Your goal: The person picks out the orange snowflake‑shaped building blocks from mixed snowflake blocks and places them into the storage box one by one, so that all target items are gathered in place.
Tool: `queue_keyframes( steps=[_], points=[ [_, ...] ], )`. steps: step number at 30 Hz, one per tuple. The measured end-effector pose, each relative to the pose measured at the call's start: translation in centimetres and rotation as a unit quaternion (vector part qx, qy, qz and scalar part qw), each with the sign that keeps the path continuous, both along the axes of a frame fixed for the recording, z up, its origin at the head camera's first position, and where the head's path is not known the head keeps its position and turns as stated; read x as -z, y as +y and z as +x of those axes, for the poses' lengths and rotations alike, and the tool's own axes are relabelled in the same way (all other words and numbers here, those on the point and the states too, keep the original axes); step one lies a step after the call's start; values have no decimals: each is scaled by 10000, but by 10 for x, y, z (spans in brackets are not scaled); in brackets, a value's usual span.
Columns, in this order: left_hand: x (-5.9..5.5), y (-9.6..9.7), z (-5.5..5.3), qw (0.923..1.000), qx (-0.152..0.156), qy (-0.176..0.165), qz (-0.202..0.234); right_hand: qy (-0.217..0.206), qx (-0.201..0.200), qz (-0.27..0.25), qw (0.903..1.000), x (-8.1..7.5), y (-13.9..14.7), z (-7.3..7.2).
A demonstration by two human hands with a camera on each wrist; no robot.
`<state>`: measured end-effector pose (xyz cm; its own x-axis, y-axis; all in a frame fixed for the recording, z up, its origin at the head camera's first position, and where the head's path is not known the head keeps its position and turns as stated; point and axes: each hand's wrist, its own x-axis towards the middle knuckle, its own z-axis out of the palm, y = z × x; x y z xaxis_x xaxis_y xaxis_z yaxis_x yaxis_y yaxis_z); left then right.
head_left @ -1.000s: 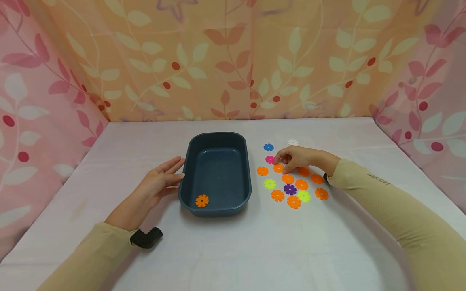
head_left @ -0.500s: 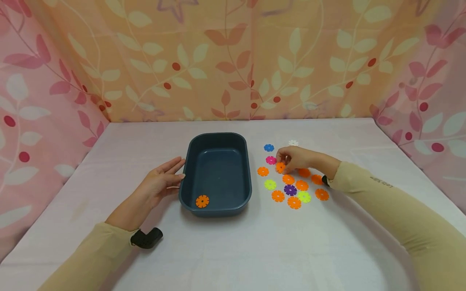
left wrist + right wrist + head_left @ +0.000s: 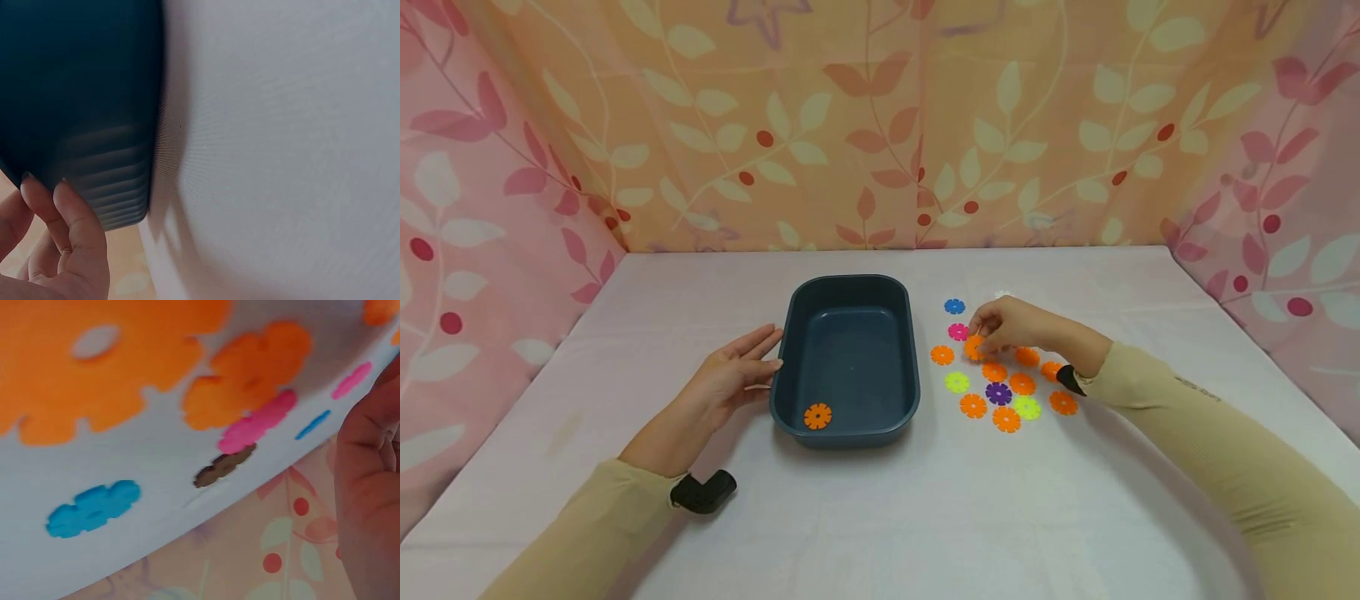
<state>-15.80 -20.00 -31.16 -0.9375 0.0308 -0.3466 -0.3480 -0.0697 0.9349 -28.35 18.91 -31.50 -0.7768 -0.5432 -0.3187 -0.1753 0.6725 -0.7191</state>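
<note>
A dark blue-grey plastic basin (image 3: 853,429) stands left of the discs, with one orange notched disc (image 3: 817,417) lying in its near left corner. My left hand (image 3: 718,383) touches the basin's left side with fairly straight fingers, thumb tip at the rim; in the left wrist view the fingertips (image 3: 69,194) meet its outer wall. My right hand (image 3: 1011,323) pinches another orange notched disc (image 3: 973,348), slightly tilted, between thumb and finger. At the right wrist view's edge only part of that hand (image 3: 372,469) shows, its fingertips cut off.
Several flat flower-shaped discs lie around my right hand: orange ones (image 3: 1007,419), yellow-green (image 3: 957,382), purple (image 3: 997,393), pink (image 3: 958,332) and blue (image 3: 954,307). The right wrist view also shows a brown disc (image 3: 224,465). A floral curtain (image 3: 880,125) closes the white table's back and sides.
The right thumb and finger have closed on the orange disc, which now sits tilted in their pinch. My left hand and the basin have stayed in place.
</note>
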Motion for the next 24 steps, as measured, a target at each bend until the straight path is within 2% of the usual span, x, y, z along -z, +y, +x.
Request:
queue_keyframes(
  steps=[9, 24],
  points=[
    [1, -1, 0, 10000, -7, -14, -35, -500, 356, -390, 9974, -19, -11, 8],
    [-1, 0, 0, 10000, -11, 0, -32, -1086, 412, -1308, 9846, -42, -30, 17]
  ],
)
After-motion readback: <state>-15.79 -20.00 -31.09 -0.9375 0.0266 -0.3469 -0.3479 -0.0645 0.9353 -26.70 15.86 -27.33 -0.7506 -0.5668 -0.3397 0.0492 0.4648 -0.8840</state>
